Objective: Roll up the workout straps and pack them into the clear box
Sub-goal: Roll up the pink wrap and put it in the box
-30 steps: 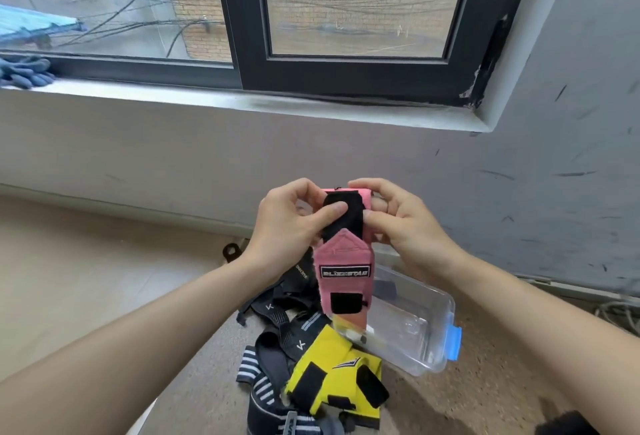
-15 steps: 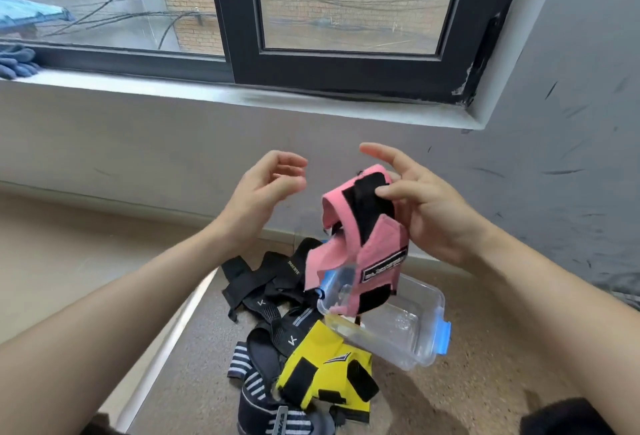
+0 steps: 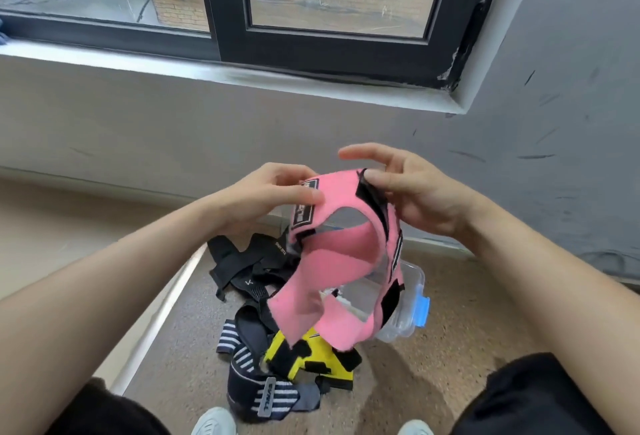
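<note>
Black-framed window (image 3: 228, 2), pale sill (image 3: 242, 76), grey wall (image 3: 571, 88), speckled floor (image 3: 433, 365).

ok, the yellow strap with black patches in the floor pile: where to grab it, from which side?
Judging by its pose, take the yellow strap with black patches by its exposed near edge, coming from above on the person's side; its far end lies hidden behind the hanging pink strap.

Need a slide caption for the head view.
Both hands hold pink fabric workout strap above clear plastic box.

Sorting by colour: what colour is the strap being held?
Pink with black patches, clearest in the head view.
</note>
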Available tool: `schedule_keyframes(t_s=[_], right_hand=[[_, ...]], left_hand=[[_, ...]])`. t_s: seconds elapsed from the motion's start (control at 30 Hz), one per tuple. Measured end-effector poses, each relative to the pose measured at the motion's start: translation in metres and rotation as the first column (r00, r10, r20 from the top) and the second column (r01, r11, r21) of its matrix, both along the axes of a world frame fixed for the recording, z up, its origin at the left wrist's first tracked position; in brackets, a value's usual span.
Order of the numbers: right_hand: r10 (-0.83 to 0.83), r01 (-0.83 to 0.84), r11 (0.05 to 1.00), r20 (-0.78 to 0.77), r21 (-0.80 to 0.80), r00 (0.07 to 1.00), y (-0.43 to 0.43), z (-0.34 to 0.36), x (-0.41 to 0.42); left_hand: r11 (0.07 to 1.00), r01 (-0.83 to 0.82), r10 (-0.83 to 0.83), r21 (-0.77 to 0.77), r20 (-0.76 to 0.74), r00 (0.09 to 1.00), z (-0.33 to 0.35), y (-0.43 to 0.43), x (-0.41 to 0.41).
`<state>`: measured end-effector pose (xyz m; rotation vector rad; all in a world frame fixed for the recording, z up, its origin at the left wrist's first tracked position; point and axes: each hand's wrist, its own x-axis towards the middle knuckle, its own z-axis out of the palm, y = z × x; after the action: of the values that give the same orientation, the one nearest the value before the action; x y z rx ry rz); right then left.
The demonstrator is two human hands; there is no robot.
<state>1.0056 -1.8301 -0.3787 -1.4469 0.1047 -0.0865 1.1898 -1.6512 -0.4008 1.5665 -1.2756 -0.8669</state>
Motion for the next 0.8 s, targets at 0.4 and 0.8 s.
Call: schedule_keyframes(t_s=[0.4,0.8], right_hand=[[-0.289,0.214,0.909,-0.170,-0.357,0.942,-0.018,-0.022,0.000],[-0.147,-0.012,0.881,-0.297,-0.472,0.944,-0.016,-0.048,-0.005]], left_hand=[[0.964,-0.024,0.010,0.266,0.052,0.999,0.000,0.021,0.015],[0.862,-0.508,0.497,0.008,-0.214,0.841,-0.011,0.013,0.024]])
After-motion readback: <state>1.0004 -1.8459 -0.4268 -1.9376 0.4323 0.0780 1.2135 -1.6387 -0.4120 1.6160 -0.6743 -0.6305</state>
